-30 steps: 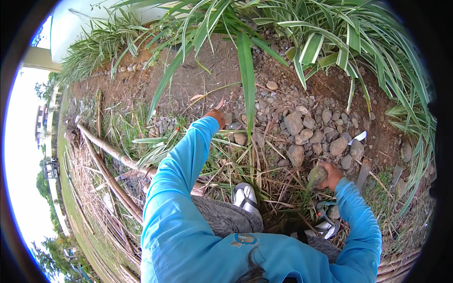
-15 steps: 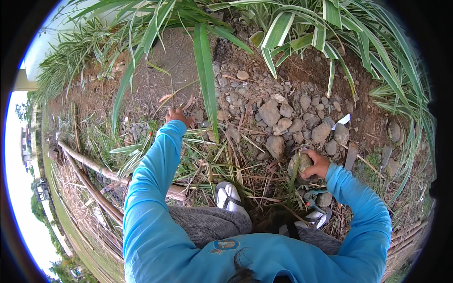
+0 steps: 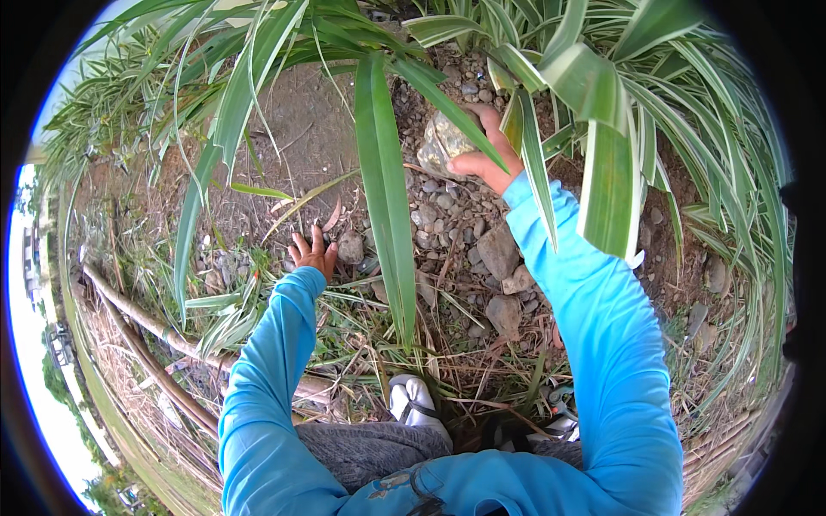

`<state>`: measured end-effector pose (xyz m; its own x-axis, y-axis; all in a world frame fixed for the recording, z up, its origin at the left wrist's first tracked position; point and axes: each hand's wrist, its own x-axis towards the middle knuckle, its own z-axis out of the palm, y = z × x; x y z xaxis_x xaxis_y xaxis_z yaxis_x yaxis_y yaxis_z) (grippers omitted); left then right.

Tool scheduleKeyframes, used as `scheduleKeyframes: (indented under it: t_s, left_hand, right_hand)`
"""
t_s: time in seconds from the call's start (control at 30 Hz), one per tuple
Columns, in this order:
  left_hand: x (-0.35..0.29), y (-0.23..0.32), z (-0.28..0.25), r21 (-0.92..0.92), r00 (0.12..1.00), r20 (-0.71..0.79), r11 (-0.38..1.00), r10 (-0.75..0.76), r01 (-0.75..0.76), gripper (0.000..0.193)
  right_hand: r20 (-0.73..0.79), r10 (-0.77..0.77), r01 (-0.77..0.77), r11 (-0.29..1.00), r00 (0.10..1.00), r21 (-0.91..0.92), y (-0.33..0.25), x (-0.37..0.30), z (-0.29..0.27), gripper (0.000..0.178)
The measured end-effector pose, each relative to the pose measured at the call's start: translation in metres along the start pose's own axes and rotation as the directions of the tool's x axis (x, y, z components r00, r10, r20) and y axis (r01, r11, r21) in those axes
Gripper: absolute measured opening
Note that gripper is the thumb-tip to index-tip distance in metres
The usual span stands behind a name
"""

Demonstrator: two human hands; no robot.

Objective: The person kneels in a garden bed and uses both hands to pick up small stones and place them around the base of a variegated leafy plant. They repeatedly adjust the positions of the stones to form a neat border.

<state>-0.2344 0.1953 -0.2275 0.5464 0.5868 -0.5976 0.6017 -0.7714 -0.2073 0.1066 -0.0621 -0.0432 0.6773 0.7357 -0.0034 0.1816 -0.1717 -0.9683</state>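
Note:
A large pale-grey stone is in the grip of my right hand, thumb on its near side and fingers over its far side. It is at the gravelly soil near the foot of the striped plants; I cannot tell whether it touches the ground. Part of that hand lies behind striped leaves. My left hand has its fingers spread on the ground and holds nothing. Right beside it sits a smaller grey stone. Between my hands lie pebbles and larger stones, among them a brown-grey stone and another stone.
Long green-and-white leaves hang over the right side, and a broad green leaf drops between my arms. Wooden poles lie at the left. Dry grass and cut stalks cover the ground around my feet.
My right hand has carried the stone from beside my right foot forward and left to the plants' base. My left hand has shifted slightly nearer, its fingers now more spread.

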Motion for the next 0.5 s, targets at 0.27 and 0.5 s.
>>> scheduleKeyframes:
  t_s: [0.27, 0.5]
  left_hand:
    - [-0.007, 0.001, -0.004, 0.009, 0.992, 0.125, 1.0, 0.025, -0.027, 0.08]
    - [-0.016, 0.001, -0.006, 0.059, 0.992, 0.103, 0.995, 0.071, -0.078, 0.078]
  right_hand:
    - [0.209, -0.112, 0.221, 0.75, 0.971, -0.624, 0.055, 0.112, 0.048, 0.091]
    - [-0.081, 0.007, -0.059, 0.75, 0.997, -0.659, 0.13, 0.133, 0.103, 0.092]
